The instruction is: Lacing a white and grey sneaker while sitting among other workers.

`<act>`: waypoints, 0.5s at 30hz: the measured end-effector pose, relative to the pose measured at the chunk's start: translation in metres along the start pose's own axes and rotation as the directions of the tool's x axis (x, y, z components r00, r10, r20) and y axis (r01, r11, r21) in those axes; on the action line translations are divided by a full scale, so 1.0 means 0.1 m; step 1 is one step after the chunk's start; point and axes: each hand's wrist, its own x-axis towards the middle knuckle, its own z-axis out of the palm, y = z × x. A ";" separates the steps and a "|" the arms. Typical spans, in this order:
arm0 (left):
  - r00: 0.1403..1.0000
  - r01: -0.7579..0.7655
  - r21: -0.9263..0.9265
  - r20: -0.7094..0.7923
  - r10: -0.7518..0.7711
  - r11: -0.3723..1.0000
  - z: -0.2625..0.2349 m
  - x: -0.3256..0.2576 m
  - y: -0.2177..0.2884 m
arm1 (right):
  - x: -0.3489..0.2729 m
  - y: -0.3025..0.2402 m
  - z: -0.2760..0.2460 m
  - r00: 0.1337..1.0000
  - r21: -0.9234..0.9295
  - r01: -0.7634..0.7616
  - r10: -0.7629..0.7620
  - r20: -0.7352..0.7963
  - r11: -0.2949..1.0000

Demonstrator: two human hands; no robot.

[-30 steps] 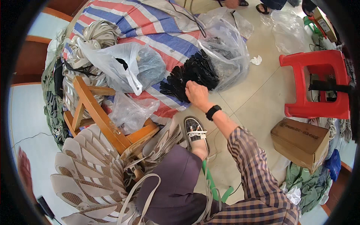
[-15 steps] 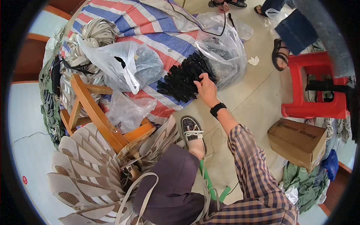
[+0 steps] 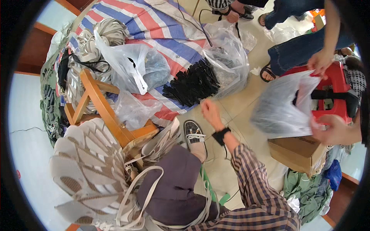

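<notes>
My right hand (image 3: 211, 112), with a black watch (image 3: 221, 136) on the wrist, is over the tiled floor just nearer than a bundle of thin black strips (image 3: 194, 84). Its fingers are curled closed; whatever they hold, if anything, is too small to make out. The bundle lies on a striped plastic sheet (image 3: 154, 25), against a clear plastic bag (image 3: 232, 65). A small skin-toned patch, perhaps my left hand (image 3: 133, 173), shows among beige mesh shoe uppers (image 3: 86, 165); its fingers are hidden. Loops of pale lace (image 3: 148, 194) hang over my dark-clad leg.
A wooden stool frame (image 3: 104, 111) stands at the left. Another clear bag (image 3: 156, 69) lies on the sheet. At the right, another person's hands (image 3: 323, 61) hold a filled plastic bag (image 3: 281, 109) over a red stool (image 3: 335, 73) and a cardboard box (image 3: 298, 152).
My right hand has drawn back from the black strips toward me, its fingers now curled. Another person's hands and a filled plastic bag have come in at the right.
</notes>
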 end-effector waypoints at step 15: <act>0.291 -0.943 0.150 -0.056 0.955 0.296 1.44 -0.97 0.78 | -2.26 -3.68 -1.68 0.712 0.630 0.095 -0.495 0.498 0.771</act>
